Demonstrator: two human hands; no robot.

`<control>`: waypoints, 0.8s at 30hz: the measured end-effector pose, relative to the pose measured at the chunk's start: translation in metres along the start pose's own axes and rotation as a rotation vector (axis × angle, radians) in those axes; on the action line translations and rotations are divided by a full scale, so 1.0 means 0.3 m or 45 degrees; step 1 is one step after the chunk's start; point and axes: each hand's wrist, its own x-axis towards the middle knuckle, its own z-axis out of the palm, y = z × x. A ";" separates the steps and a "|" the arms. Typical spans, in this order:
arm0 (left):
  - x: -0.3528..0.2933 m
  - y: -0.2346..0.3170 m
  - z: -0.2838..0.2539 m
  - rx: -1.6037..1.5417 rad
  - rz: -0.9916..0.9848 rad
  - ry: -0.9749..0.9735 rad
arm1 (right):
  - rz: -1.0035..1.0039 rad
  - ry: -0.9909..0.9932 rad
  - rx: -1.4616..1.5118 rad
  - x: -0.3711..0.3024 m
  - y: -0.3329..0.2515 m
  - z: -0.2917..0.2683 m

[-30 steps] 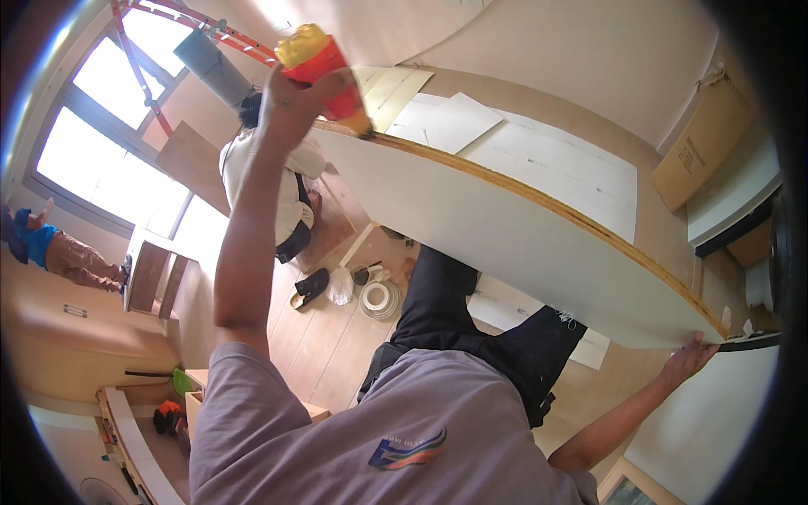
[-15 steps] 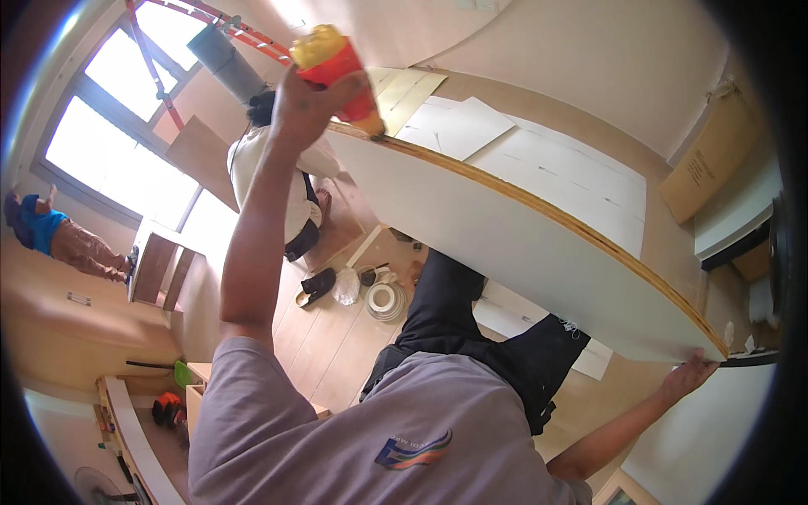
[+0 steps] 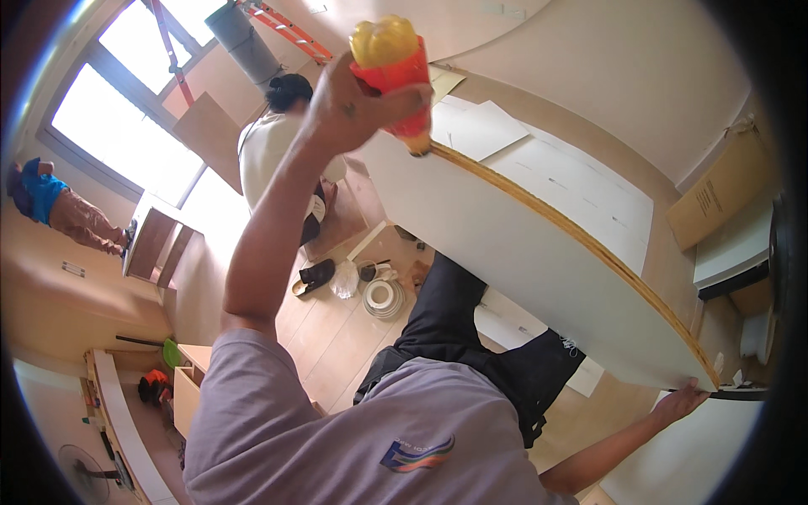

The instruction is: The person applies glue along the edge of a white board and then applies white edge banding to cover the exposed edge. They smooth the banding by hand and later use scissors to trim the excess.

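Observation:
My left hand [image 3: 358, 105] is wrapped round an upturned plastic bottle [image 3: 391, 80] with a red body and a bulging yellow base. The bottle's narrow end points down and meets the raw edge of a large white board [image 3: 522, 244]. That edge is brown and layered, and it runs from the bottle down to the right. At the board's far right corner, the fingers of my right hand [image 3: 683, 402] grip it. The board stands tilted in front of my legs.
A co-worker [image 3: 273, 151] crouches at left, near a grey bin [image 3: 242, 42] and an orange ladder [image 3: 286, 32]. Another person [image 3: 63, 206] stands farther left. A coil of white edging strip [image 3: 384, 298] and a shoe [image 3: 314, 276] lie on the floor. White sheets [image 3: 581, 189] lie behind the board.
My left hand has moved the bottle rightward along the board's edge. The board's right corner, with my right hand on it, sits a little lower in view.

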 end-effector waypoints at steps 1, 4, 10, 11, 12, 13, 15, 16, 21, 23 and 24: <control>0.026 -0.028 -0.023 -0.003 -0.018 -0.033 | 0.034 -0.013 0.037 0.000 -0.001 -0.012; 0.084 -0.191 -0.160 -0.092 -0.150 0.051 | 0.018 -0.030 0.128 0.002 0.022 -0.014; 0.087 -0.226 -0.218 -0.218 -0.196 0.166 | 0.051 0.010 0.055 0.000 0.022 0.000; 0.084 -0.217 -0.202 -0.171 -0.134 0.141 | 0.063 0.011 0.045 0.004 0.027 0.002; 0.081 -0.205 -0.175 -0.123 -0.074 0.117 | 0.066 0.010 0.051 0.004 0.028 0.005; 0.074 -0.195 -0.140 -0.073 -0.015 0.096 | 0.070 0.006 0.057 -0.002 0.000 0.038; 0.054 -0.083 -0.040 -0.078 0.011 0.018 | 0.066 0.014 -0.004 0.004 -0.004 0.042; 0.054 -0.051 -0.010 -0.095 0.009 -0.012 | 0.061 0.021 -0.064 0.010 0.020 0.013; 0.096 -0.059 -0.017 0.088 0.001 -0.060 | 0.073 0.014 -0.039 0.015 0.053 -0.027; 0.121 -0.121 -0.076 0.071 -0.043 -0.031 | 0.046 -0.012 0.038 0.004 0.010 0.021; 0.139 -0.190 -0.127 0.074 0.005 0.004 | 0.048 -0.013 0.037 0.004 0.005 0.025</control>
